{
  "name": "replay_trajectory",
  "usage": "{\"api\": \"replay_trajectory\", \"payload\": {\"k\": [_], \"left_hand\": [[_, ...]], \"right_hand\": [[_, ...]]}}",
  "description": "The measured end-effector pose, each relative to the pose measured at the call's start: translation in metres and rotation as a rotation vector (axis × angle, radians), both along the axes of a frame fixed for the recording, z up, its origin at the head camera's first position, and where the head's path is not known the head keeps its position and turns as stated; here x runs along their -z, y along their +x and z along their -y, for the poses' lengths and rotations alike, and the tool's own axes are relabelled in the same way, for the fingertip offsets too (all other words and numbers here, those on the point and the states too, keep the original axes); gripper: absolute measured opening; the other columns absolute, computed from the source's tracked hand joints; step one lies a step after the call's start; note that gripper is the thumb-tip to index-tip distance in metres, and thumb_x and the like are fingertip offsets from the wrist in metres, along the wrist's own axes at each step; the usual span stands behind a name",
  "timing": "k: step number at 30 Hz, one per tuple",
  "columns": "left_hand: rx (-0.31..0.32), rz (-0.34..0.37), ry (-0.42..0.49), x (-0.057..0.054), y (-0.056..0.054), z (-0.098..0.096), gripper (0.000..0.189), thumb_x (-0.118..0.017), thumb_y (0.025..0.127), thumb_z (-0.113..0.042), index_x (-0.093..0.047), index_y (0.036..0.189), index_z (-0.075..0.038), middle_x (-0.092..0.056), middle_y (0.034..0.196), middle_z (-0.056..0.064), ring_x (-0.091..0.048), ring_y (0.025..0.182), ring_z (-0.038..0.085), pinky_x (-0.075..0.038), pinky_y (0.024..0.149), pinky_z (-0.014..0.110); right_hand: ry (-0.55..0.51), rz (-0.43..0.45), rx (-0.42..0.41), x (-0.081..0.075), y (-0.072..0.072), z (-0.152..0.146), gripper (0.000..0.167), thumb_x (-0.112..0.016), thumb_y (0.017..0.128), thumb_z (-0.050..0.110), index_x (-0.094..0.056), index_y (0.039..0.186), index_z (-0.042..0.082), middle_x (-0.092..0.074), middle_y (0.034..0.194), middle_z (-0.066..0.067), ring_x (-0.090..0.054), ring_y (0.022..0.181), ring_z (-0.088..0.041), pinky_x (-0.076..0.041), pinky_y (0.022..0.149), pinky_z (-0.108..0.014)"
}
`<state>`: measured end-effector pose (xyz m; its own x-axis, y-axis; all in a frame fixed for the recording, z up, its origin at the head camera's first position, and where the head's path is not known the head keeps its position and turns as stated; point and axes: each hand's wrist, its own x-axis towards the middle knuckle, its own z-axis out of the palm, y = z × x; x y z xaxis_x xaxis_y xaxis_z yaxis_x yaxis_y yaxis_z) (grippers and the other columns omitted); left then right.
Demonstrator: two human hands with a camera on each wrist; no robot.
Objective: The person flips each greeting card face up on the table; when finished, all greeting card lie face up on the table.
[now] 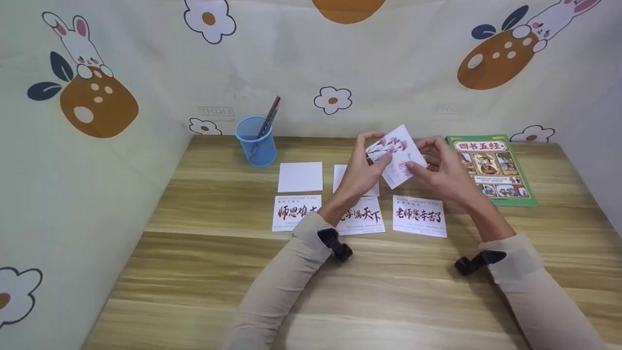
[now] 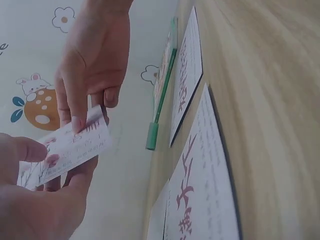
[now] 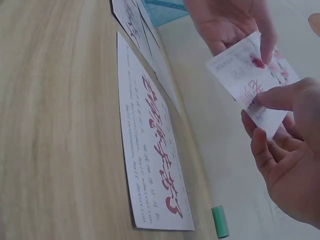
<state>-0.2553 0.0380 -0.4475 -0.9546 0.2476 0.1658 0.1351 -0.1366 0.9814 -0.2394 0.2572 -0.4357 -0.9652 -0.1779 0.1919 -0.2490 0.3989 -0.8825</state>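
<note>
Both hands hold one white greeting card (image 1: 399, 155), printed with pink flowers and red lettering, raised and tilted above the table. The left hand (image 1: 362, 167) pinches its left side, thumb on the printed face and fingers behind. At the right side, the right hand (image 1: 447, 172) pinches it the same way; its thumb covers part of the lettering in the right wrist view. Below lie three cards with red Chinese lettering: a left card (image 1: 286, 221), a middle card (image 1: 364, 226) partly hidden by the left forearm, and a right card (image 1: 419, 216), large in the right wrist view.
Behind the lettered cards lie a blank white square (image 1: 300, 177) and a second white piece (image 1: 340, 177), partly covered by the left hand. A blue mesh pen cup (image 1: 257, 150) with pens stands back left. A green-bordered book (image 1: 525, 187) lies at right. A patterned cloth rises behind.
</note>
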Motion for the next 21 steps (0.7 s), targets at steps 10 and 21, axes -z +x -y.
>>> {"api": "replay_trajectory", "payload": {"k": [10,21], "left_hand": [[-0.01,-0.026,-0.125,0.005,-0.004,0.006,0.077,-0.077,0.096,-0.002,-0.046,0.161,-0.029,-0.072,0.113,0.007,-0.075,0.097,0.018,-0.067,0.088,0.048],[0.033,-0.001,-0.277,0.004,-0.002,0.005,0.082,-0.079,0.096,-0.006,-0.037,0.164,-0.025,-0.067,0.137,0.012,-0.076,0.113,0.025,-0.066,0.09,0.033]], "right_hand": [[0.122,-0.136,0.078,0.002,-0.003,-0.008,0.042,-0.078,0.101,0.021,-0.068,0.141,0.015,-0.061,0.145,-0.007,-0.061,0.125,-0.022,-0.053,0.1,-0.029],[0.393,-0.073,-0.049,0.012,-0.01,-0.019,0.083,-0.097,0.081,0.037,-0.06,0.153,0.018,-0.048,0.164,-0.015,-0.042,0.15,-0.04,-0.043,0.116,-0.07]]}}
